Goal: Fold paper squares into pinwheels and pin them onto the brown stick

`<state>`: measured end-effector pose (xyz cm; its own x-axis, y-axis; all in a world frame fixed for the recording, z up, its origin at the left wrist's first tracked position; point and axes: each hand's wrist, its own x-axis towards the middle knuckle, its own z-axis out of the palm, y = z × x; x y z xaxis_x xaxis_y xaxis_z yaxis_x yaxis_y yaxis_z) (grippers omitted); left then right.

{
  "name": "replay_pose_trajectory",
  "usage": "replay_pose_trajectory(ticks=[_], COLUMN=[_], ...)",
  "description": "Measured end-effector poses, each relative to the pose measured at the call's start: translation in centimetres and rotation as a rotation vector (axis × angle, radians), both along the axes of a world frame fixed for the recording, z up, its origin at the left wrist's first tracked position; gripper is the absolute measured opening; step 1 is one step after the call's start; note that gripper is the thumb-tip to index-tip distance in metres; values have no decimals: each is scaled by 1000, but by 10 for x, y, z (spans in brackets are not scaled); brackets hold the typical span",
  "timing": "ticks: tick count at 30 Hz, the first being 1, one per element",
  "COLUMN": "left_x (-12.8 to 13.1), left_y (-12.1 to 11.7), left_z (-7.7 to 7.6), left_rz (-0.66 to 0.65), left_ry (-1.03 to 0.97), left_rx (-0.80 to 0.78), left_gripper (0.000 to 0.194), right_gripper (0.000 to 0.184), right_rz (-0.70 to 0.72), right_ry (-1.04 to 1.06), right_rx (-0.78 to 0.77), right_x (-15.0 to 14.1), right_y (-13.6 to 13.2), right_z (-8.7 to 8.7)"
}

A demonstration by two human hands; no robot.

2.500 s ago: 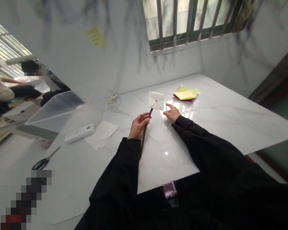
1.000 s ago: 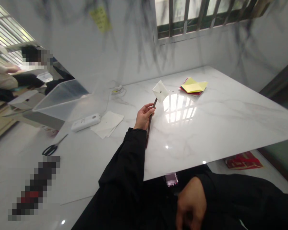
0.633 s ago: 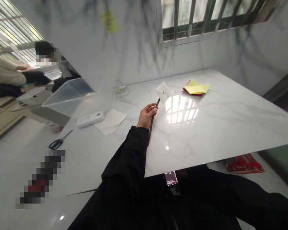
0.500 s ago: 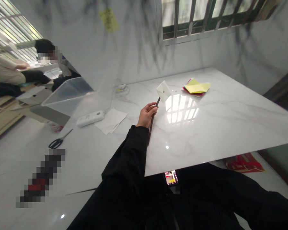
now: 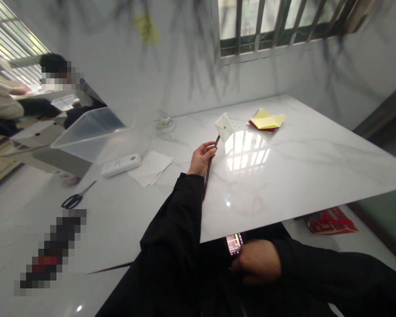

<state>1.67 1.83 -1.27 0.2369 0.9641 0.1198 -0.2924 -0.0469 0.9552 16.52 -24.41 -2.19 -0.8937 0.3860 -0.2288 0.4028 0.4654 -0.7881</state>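
My left hand (image 5: pixel 203 158) is closed round the dark brown stick (image 5: pixel 208 174) of a paper pinwheel. Its white paper head (image 5: pixel 225 127), with a small dot at the centre, stands at the stick's upper end, above the table. My right hand (image 5: pixel 259 261) is low in front of my body, beside a lit phone (image 5: pixel 234 244). Motion blurs its fingers, so I cannot tell whether they are open or closed. A few tiny pale bits (image 5: pixel 236 126) lie on the table just right of the pinwheel head.
Coloured paper sheets (image 5: pixel 267 120) lie toward the back of the marble-patterned table (image 5: pixel 303 158). On the left are white paper sheets (image 5: pixel 152 168), a white oblong device (image 5: pixel 121 165), black-handled scissors (image 5: pixel 73 200) and a clear plastic bin (image 5: pixel 86 132). Another person (image 5: pixel 54 66) sits beyond.
My right hand has come into view beside the phone, from the right. My left hand keeps its hold on the pinwheel stick. The view has shifted slightly.
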Motion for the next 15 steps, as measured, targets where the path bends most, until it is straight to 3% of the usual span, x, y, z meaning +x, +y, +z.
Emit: replay_pose_trajectory(ticks=[2, 3, 5, 7, 10, 13, 15], left_x=[0, 0, -1, -1, -2, -2, -3], left_y=[-1, -1, -2, -3, -4, -5, -6], left_z=[0, 0, 0, 1, 4, 7, 7], left_rz=[-2, -3, -5, -5, 6, 10, 11], left_ry=[-3, -6, -11, -13, -14, -9, -6], left_rx=[-2, -1, 5, 8, 3, -9, -21], left_gripper=[41, 41, 42, 43, 45, 45, 45], right_gripper=[27, 28, 26, 20, 27, 26, 29], right_rz=[29, -41, -257, -531, -904, -1298, -1465], right_ry=[222, 315, 430, 481, 525, 450, 403], right_rx=[2, 21, 108, 247, 375, 513, 474], right_x=[4, 6, 11, 19, 38, 62, 76], right_y=[13, 24, 57, 102, 175, 228, 246], right_z=[27, 42, 68, 82, 72, 38, 17])
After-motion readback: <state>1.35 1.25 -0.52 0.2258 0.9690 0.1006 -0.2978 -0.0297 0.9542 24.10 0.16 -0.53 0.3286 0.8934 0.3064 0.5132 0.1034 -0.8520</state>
